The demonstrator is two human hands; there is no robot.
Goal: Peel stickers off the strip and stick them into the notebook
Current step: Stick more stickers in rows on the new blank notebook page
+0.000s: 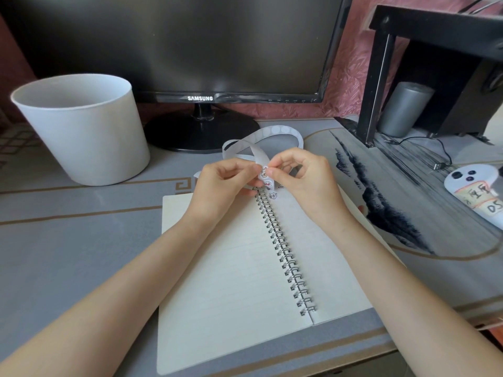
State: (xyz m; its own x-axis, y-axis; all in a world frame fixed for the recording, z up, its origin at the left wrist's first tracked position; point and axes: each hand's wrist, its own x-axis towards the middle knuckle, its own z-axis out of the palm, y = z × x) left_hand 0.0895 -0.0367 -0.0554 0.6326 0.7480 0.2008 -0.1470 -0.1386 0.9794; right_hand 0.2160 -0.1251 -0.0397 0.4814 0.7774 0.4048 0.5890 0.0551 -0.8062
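Observation:
An open spiral notebook (228,262) with lined white pages lies on the desk in front of me. A long white sticker strip (272,131) loops behind my hands, its far part showing empty round spots. My left hand (223,183) grips the strip's near end over the top of the spiral. My right hand (302,178) pinches a small cartoon sticker (264,172) on that end with thumb and forefinger. A few small stickers (273,195) sit at the top of the right page, partly hidden by my hands.
A white bucket (81,126) stands at the back left. A black monitor (190,50) sits behind the notebook. At the right are a black shelf (381,77), a grey cylinder (402,110), a cable and a white device (476,194) with labels.

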